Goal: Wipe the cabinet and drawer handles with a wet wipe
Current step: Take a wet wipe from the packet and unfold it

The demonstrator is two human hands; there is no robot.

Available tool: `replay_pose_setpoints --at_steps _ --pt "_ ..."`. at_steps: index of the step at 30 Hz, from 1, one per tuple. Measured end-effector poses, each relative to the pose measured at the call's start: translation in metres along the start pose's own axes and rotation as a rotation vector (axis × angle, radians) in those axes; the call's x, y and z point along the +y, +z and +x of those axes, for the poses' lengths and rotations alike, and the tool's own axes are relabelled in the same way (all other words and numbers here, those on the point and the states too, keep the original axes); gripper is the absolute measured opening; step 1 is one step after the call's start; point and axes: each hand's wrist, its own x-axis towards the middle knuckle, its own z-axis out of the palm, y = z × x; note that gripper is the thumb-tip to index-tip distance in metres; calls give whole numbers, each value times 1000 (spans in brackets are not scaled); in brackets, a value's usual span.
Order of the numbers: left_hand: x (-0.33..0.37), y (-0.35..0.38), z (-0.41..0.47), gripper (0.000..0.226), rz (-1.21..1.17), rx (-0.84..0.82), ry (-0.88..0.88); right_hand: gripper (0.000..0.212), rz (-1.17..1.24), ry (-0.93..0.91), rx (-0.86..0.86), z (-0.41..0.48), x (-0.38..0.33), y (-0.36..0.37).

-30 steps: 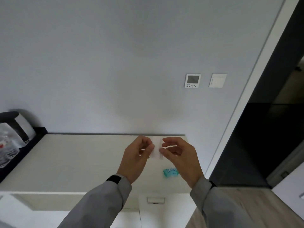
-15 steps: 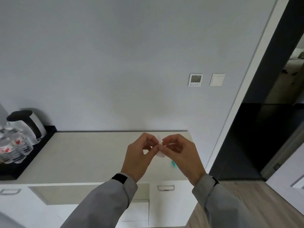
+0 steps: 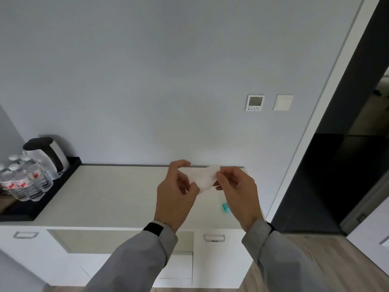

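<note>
Pinching wet wipe (image 3: 202, 179) between left hand (image 3: 175, 198), right hand (image 3: 239, 194).

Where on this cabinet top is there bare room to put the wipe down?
The wide middle of the cabinet top, between the black tray and the left hand, is bare. The left end is crowded: kettle and water bottles on the tray. A teal packet lies near the right hand.

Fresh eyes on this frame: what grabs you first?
Centre frame, the left hand and right hand pinch a white wet wipe held between them above the pale cabinet top. At far left a kettle and water bottles stand on a black tray; a small teal packet lies on the top, partly hidden by the right hand.
</note>
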Motion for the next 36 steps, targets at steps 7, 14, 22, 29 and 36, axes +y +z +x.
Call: replay_pose_setpoints --at_steps 7,14,22,29,36 --pt "-2 6 6 10 192 -21 98 18 -57 -144 -48 -1 -5 -6" --pt "6 20 2 24 -302 -130 -144 21 -127 -107 -28 -1 2 -19" --pt "2 43 2 37 -484 -222 -245 7 -137 -81 -65 6 22 -27" --pt "-10 49 6 39 -459 -290 -362 8 -89 -29 -95 16 31 -29" --pt "-15 49 15 48 -546 -334 -405 9 -80 -51 -108 22 28 -29"
